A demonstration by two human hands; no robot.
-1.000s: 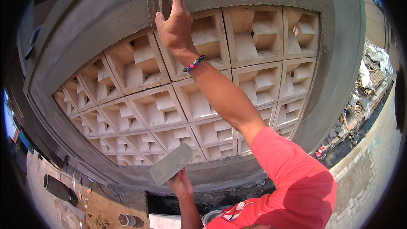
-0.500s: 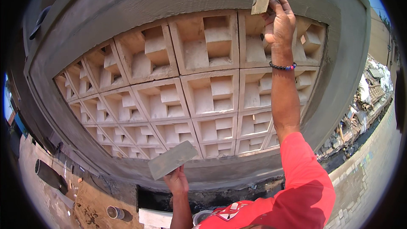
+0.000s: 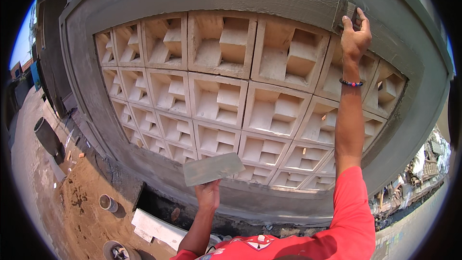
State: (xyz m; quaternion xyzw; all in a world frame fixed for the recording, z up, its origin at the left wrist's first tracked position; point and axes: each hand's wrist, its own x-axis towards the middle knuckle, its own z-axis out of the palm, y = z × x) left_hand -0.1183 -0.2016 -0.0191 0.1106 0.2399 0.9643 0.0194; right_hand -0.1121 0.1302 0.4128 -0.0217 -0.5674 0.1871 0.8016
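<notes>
High on the right, the right hand (image 3: 356, 33) has the float (image 3: 343, 13) pinched between thumb and bent fingers, its blade slanting at the grey band (image 3: 284, 1), lower end by the upper edge of the blocks (image 3: 231, 48). That nearly straight arm looks needed simply because the band sits so high. Does the blade's whole face touch? I can't tell from here.

Down low, the left hand (image 3: 208, 195) is closed under the board (image 3: 214, 169), in front of the lower blocks; most of its fingers are hidden. It's held broad face up, probably so a load would stay put, and near the body, likely to spare the arm.

And the surfaces! The board: thin, grey, rectangular, palely smeared. The band: damp-looking, finely ridged in places. The blocks: pale, square, deep, with boxy shapes jutting inside. A dark beaded bracelet (image 3: 351, 84) circles the right wrist. Below left, a round bucket (image 3: 109, 203) stands on brown, crumbly sand (image 3: 86, 212).
</notes>
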